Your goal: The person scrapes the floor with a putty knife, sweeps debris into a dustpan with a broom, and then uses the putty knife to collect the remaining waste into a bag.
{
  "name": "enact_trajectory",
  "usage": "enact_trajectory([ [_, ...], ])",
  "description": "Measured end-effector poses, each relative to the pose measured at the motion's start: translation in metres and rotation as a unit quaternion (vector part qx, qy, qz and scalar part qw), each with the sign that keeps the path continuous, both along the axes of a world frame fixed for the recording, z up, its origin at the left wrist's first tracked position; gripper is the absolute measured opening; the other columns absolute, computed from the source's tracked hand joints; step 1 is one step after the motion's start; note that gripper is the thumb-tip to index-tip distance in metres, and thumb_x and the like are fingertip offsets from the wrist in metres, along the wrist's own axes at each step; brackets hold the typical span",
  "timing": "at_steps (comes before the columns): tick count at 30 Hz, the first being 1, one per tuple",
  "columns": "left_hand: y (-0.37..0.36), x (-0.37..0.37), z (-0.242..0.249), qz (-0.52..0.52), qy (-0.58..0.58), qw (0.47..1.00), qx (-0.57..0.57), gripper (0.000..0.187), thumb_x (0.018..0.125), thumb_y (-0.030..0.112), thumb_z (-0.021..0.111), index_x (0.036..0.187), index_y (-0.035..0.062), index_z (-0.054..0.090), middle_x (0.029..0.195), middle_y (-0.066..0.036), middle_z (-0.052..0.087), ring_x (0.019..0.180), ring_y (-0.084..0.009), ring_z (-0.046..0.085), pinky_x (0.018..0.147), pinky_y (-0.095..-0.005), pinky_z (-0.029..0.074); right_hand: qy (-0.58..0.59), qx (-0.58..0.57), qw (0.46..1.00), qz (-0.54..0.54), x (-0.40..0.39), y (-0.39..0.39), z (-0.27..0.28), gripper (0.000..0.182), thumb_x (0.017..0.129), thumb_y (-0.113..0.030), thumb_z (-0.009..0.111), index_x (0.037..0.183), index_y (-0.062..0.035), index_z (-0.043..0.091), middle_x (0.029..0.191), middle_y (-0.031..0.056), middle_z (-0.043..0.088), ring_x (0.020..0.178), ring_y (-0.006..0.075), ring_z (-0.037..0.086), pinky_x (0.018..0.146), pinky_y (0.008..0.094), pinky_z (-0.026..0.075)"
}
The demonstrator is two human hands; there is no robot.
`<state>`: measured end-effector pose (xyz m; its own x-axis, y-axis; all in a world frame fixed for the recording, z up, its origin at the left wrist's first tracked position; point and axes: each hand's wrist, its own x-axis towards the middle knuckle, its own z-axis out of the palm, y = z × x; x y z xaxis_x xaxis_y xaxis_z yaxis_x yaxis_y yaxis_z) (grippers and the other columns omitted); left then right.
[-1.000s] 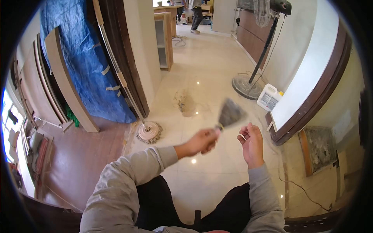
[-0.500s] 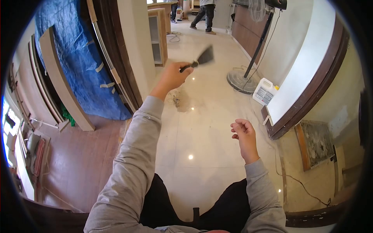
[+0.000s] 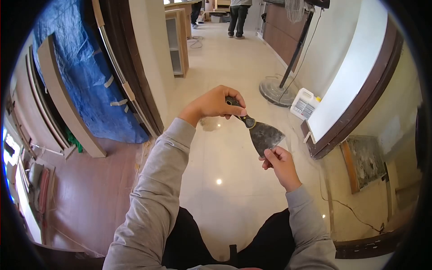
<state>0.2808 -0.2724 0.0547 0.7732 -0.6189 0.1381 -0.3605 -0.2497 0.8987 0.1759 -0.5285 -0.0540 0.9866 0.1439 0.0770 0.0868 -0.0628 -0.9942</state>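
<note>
The putty knife (image 3: 258, 130) sits mid-frame above the tiled floor (image 3: 229, 180). The left hand (image 3: 213, 103) has its fingers wrapped round the handle; the right hand (image 3: 279, 162) pinches the blade's lower edge. Best to keep fingertips on the flat, clear of the edge.

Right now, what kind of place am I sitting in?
Probably an indoor room under renovation or fit-out. A blue tarp hangs taped over something beside boards leaning on the wall, an unfinished wooden cabinet stands on the tiled floor, and your hands hold a putty knife.
</note>
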Motion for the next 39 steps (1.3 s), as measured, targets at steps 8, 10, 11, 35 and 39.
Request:
enact_trajectory([
  [8, 0.005, 0.025, -0.053, -0.007, 0.141, 0.99, -0.027, 0.022, 0.074, 0.018, 0.078, 0.085, 0.0048, 0.064, 0.067, 0.001, 0.06, 0.051, -0.0058, 0.051, 0.046, -0.02, 0.038, 0.12, 0.014, 0.993, -0.014, -0.006, 0.01, -0.011, 0.031, 0.09, -0.031, 0.06, 0.085, 0.0, 0.056, 0.068, 0.0111, 0.064, 0.054, 0.0128, 0.058, 0.054, 0.0247, 0.049],
  [10, 0.004, 0.03, -0.06, -0.009, 0.17, 0.984, -0.054, 0.021, 0.074, 0.018, 0.078, 0.085, 0.0068, 0.063, 0.067, 0.001, 0.06, 0.052, -0.0055, 0.052, 0.046, -0.0201, 0.038, 0.163, 0.014, 0.986, 0.023, -0.005, 0.007, -0.01, 0.035, 0.09, -0.033, 0.06, 0.083, 0.0003, 0.056, 0.065, 0.0111, 0.063, 0.052, 0.0137, 0.058, 0.053, 0.0253, 0.049],
  [11, 0.003, 0.03, -0.066, 0.002, 0.186, 0.98, -0.07, 0.021, 0.074, 0.018, 0.078, 0.084, 0.008, 0.062, 0.068, 0.001, 0.061, 0.052, -0.0057, 0.053, 0.045, -0.0201, 0.038, 0.17, 0.011, 0.985, 0.029, -0.002, 0.006, -0.006, 0.035, 0.09, -0.033, 0.06, 0.083, 0.0003, 0.056, 0.065, 0.0111, 0.063, 0.052, 0.0137, 0.058, 0.053, 0.0253, 0.049],
  [35, 0.157, -0.131, 0.357, 0.189, 0.444, 0.799, -0.358, 0.017, 0.083, -0.002, 0.064, 0.091, 0.0073, 0.052, 0.105, -0.014, 0.063, 0.086, -0.0229, 0.064, 0.079, -0.0335, 0.055, -0.055, -0.273, 0.958, 0.072, -0.005, 0.111, 0.537, 0.041, 0.07, -0.03, 0.081, 0.061, -0.0038, 0.051, 0.054, 0.007, 0.053, 0.051, 0.0111, 0.049, 0.048, 0.0276, 0.041],
  [39, 0.167, -0.064, 0.423, 0.166, 0.365, 0.842, -0.361, 0.018, 0.08, -0.005, 0.065, 0.089, 0.0064, 0.054, 0.108, -0.017, 0.062, 0.086, -0.0225, 0.065, 0.076, -0.0326, 0.056, -0.082, -0.176, 0.981, -0.006, 0.03, 0.127, 0.579, 0.04, 0.069, -0.021, 0.082, 0.058, -0.0047, 0.047, 0.053, 0.0041, 0.05, 0.049, 0.0093, 0.045, 0.047, 0.0263, 0.039],
])
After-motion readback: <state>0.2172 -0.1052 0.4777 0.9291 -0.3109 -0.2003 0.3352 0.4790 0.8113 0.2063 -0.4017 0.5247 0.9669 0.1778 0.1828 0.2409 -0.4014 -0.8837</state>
